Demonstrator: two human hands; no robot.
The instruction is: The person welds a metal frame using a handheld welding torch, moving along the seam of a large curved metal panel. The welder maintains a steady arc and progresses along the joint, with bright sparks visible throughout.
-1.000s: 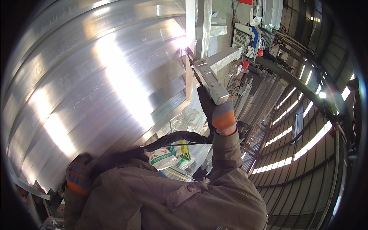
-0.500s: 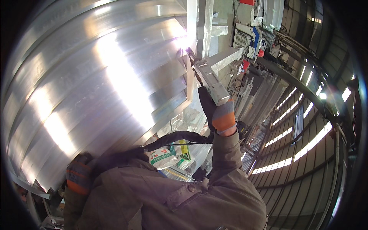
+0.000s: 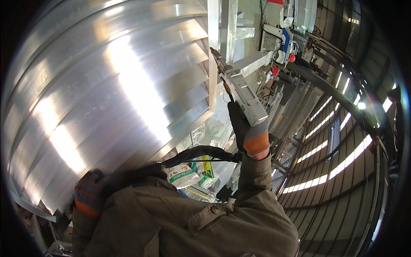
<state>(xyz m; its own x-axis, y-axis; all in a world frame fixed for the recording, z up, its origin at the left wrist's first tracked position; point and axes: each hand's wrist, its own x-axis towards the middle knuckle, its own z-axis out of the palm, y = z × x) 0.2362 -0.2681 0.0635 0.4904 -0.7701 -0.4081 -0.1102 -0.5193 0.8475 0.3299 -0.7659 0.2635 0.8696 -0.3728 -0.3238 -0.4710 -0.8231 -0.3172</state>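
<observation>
My right hand [image 3: 253, 136], in a grey and orange glove with dark fingers, is wrapped round a silver, box-bodied welding gun [image 3: 246, 96]. The gun's narrow nozzle points up and left, close to the pale metal frame bar [image 3: 212, 73] along the right edge of a large panel of shiny metal slats [image 3: 184, 81]. No bright arc shows at the tip. A black sleeved hose [image 3: 197, 152] runs from near my right wrist leftward across my body. At the panel's near left edge is my left hand [image 3: 88, 195], gloved alike; its fingers are dark and mostly hidden.
Plastic bags with green and white print [image 3: 184, 174] lie below the hose. Beyond the frame, a metal beam [image 3: 252, 63] juts right. A white and blue machine [image 3: 280, 45] stands farther off, near stacked metal lengths [image 3: 295, 103].
The bright weld light at the nozzle has gone out. My right hand and the welding gun have shifted slightly right and down, away from the seam. My left hand stays in place.
</observation>
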